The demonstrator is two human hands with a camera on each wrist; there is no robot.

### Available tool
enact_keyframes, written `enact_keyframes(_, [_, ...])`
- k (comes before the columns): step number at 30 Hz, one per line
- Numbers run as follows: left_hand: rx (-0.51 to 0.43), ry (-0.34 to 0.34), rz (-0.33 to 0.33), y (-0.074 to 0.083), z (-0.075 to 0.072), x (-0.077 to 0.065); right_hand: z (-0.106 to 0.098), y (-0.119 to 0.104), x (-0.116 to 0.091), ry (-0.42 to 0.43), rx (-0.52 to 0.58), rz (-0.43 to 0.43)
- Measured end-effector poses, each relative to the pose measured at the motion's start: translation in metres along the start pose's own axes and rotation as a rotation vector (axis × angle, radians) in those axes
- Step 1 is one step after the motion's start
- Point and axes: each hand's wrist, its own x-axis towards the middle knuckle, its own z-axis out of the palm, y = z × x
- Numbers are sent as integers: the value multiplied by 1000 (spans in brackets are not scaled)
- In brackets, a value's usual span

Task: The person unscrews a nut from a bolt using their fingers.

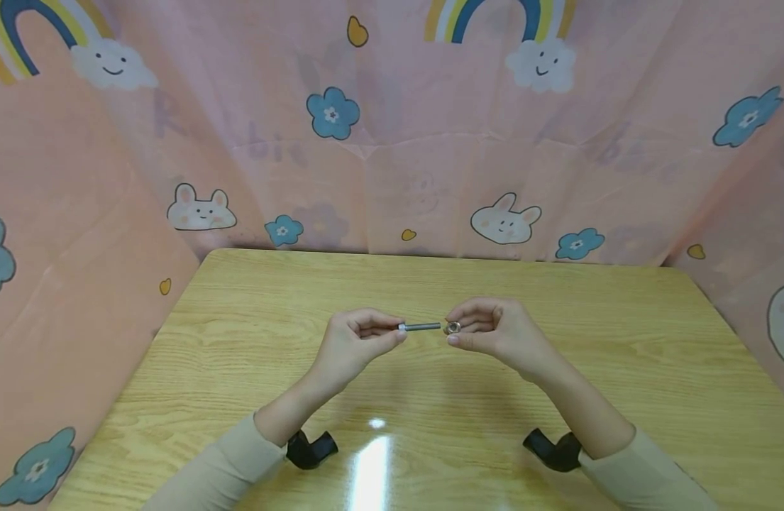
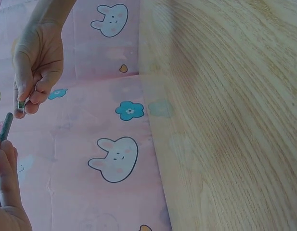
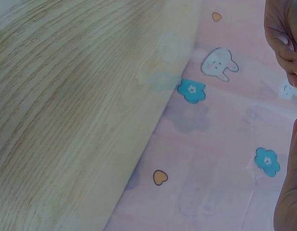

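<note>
A metal bolt [image 1: 423, 326] points sideways to the right, its head pinched between the thumb and fingertips of my left hand [image 1: 356, 344]. Facing its threaded end is a small metal nut [image 1: 454, 327], which my right hand [image 1: 503, 337] pinches by thumb and fingers. A narrow gap separates bolt tip and nut; both are held above the table. In the left wrist view the bolt [image 2: 6, 126] rises from the left fingers, close below the nut [image 2: 21, 106]. The right wrist view shows only parts of both hands at its right edge; nut and bolt cannot be made out there.
The wooden table [image 1: 251, 298] spreads beneath both hands. A pink printed curtain [image 1: 392, 177] hangs behind and beside it. Black wrist devices [image 1: 311, 451] show at both sleeve cuffs. A bright light reflection lies on the table's near part.
</note>
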Motion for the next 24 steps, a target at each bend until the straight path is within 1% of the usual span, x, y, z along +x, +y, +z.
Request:
enact_keyframes(10, [-5, 11, -3, -1, -1, 0, -2, 1, -1, 6, -10, 19])
enact_keyframes(24, [-12, -6, -25, -4, -3, 2, -7, 6, -1, -9, 17, 35])
